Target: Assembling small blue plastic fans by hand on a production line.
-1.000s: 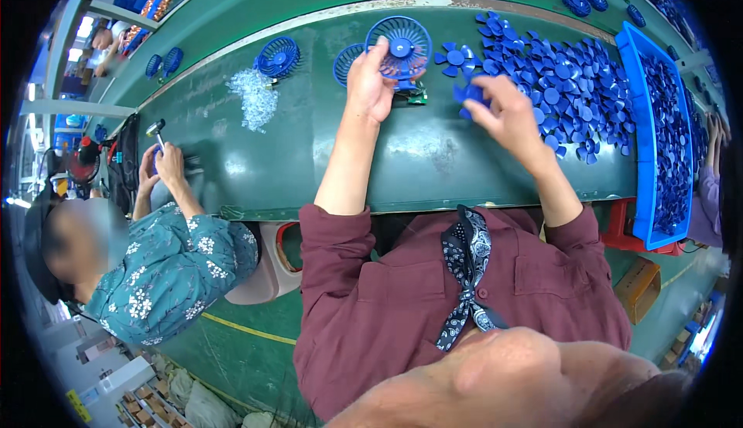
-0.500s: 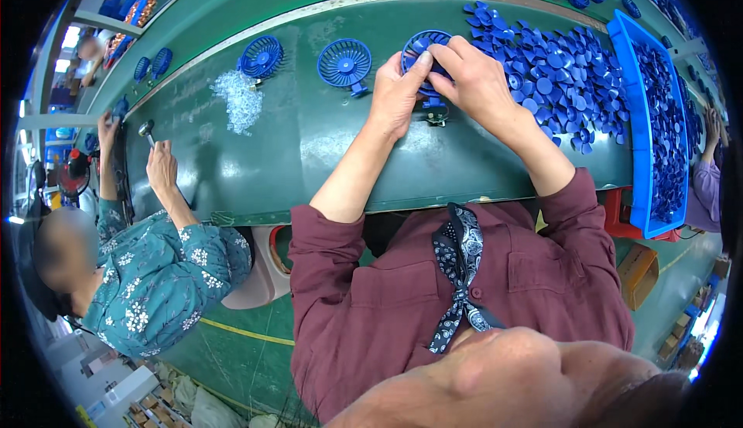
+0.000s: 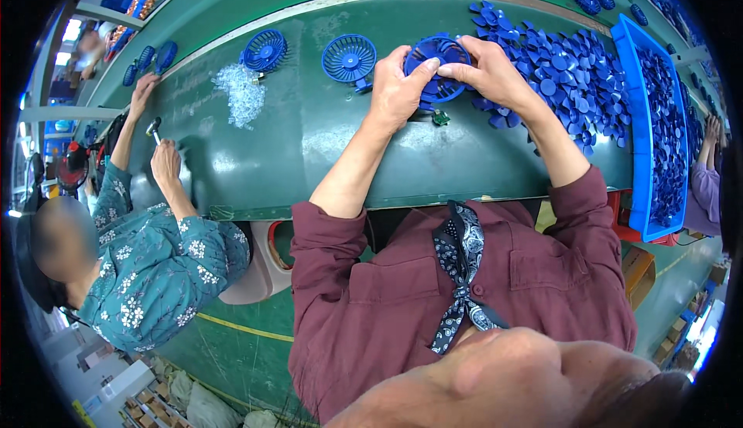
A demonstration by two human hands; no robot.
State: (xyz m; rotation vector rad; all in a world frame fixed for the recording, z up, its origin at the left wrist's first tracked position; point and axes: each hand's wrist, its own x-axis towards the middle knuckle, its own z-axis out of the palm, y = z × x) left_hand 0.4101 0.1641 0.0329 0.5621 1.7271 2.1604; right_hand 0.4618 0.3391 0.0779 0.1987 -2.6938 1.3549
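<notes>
Over the green worktop point(image 3: 340, 149), both my hands grip one small blue round fan housing point(image 3: 445, 47) with a ribbed rim. My left hand point(image 3: 396, 91) is closed on its left side, and my right hand point(image 3: 495, 72) wraps its right side. The thumbs meet at the middle of the fan, pressing there; the exact spot beneath them is covered. A small green circuit piece point(image 3: 440, 118) shows just below the housing. To the left lies a blue fan cage point(image 3: 349, 58). At the right, close to my right hand, a heap of blue fan blades point(image 3: 553, 80) spreads out.
Another blue fan point(image 3: 265, 50) lies farther left beside a pile of small clear plastic pieces point(image 3: 238, 94). A blue bin point(image 3: 641, 134) full of blue blades stands at the right. A co-worker in a flowered shirt point(image 3: 159, 265) holds a hammer point(image 3: 154, 129) at the left.
My right hand has moved to the housing's right rim, and both thumbs now meet at its centre. The co-worker's far hand has reached toward the blue fans at the left.
</notes>
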